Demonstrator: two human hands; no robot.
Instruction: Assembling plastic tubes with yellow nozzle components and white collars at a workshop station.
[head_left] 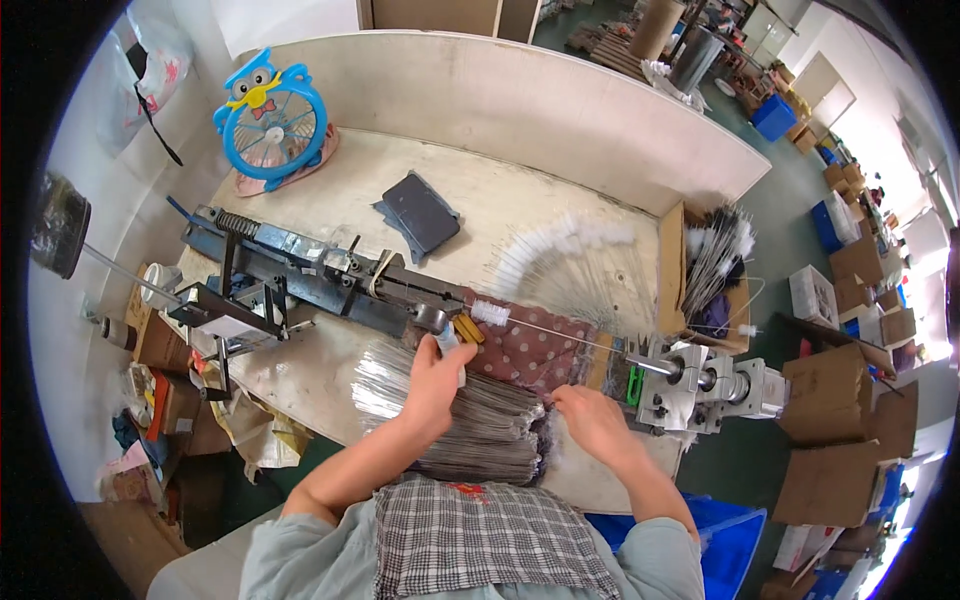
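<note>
My left hand (pixel 433 385) is closed around a pale upright handle (pixel 450 347) at the right end of a long dark metal jig (pixel 330 268). Beside it sit two yellow grips (pixel 467 328). Just beyond, a white-bristled brush (pixel 490 312) lies level, its thin wire stem running right toward the spindle (pixel 655 364) of a metal machine. My right hand (pixel 597 425) has thumb and fingers pinched at the right end of a thick bundle of metal wires (pixel 480 430); what is between the fingertips is too small to make out. A dotted brown cloth (pixel 540 350) lies under the stem.
White-tipped brushes (pixel 570 260) fan out at the back of the table. A cardboard box (pixel 672 265) of brushes stands right, a dark flat pad (pixel 420 215) at the back, a blue toy-like fan (pixel 275 130) far left. A blue bin (pixel 735 545) is by my right elbow.
</note>
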